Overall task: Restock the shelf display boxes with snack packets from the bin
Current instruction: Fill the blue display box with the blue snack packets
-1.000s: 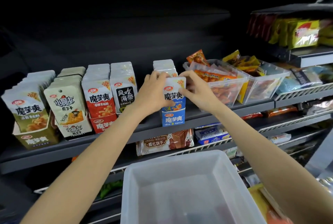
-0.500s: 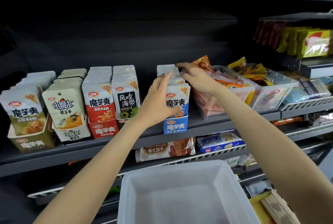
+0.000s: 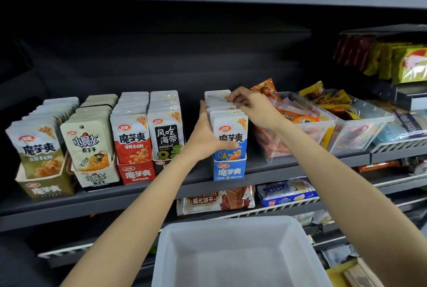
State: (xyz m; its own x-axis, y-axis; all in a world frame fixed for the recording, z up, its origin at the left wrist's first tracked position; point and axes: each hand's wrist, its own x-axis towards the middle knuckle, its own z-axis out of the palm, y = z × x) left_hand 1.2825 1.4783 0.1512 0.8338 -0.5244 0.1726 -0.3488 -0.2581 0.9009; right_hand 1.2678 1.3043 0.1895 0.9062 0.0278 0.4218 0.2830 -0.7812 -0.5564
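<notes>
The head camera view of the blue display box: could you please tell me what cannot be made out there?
- Left side of the blue cardboard display box, head view: covered by the left hand.
- Rear packets' fronts: hidden behind the front packet and the right hand.
- Near end of the white plastic bin: cut off by the bottom edge.

Display boxes of snack packets on the grey shelf: five, namely olive box, cream box, red box, black box, blue box. Clear tubs of loose snacks: two, near tub and far tub. White bin: one. Hands: two, left hand and right hand.
</notes>
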